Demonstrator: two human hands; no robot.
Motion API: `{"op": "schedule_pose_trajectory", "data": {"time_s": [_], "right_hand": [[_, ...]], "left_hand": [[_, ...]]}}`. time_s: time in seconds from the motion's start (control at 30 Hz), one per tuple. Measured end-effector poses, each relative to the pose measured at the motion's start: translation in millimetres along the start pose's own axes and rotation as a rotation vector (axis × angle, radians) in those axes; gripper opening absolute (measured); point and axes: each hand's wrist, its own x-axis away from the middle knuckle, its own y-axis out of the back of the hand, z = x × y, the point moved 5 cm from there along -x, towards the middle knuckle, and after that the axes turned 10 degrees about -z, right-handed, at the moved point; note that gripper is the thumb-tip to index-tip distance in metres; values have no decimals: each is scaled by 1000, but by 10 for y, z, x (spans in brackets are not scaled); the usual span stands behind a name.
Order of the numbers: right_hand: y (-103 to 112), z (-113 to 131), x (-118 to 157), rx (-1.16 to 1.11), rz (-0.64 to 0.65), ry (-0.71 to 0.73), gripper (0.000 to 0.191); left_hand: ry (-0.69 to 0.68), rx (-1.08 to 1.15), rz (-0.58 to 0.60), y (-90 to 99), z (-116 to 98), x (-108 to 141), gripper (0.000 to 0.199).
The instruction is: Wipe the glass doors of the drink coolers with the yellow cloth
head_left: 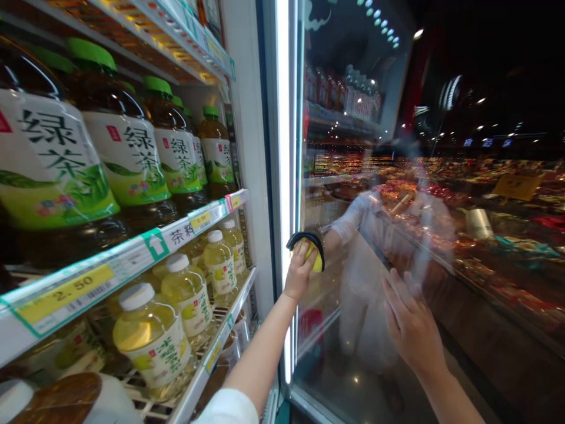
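Left hand (299, 274) gripping pad (317, 262) at glass (324, 347)
It is looking light and soft, suiting a whole-back grip; right hand (415, 330) hovering open.

At least five green-tea bottles (128, 141) show their labels on the left, the farthest ones overlapping too much for a sure total. Below them, four white-capped pale-yellow bottles (152, 341) show clearly, plus one brown bottle (66, 397) nearest. There is one left hand (302, 268), one right hand (415, 327), one pad (318, 260) and one glass door (353, 247).
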Motion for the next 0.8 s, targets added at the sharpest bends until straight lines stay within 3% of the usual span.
{"op": "schedule_pose_trajectory", "data": {"time_s": [0.1,0.2,0.3,0.47,0.8], "right_hand": [[-87,76,-30,2,2,18,73],[-165,133,-99,16,21,43,75],[-210,146,-201,44,33,53,78],[-248,118,-330,72,15,43,81],[-370,44,-607,132,-84,39,80]], "left_hand": [[-56,-39,-8,212,69,-292,53],[7,-168,-50,342,175,-559,56],[67,-264,-9,315,308,-767,57],[29,-291,45,224,465,-1138,59],[-24,-426,-52,401,544,-2485,57]]}}
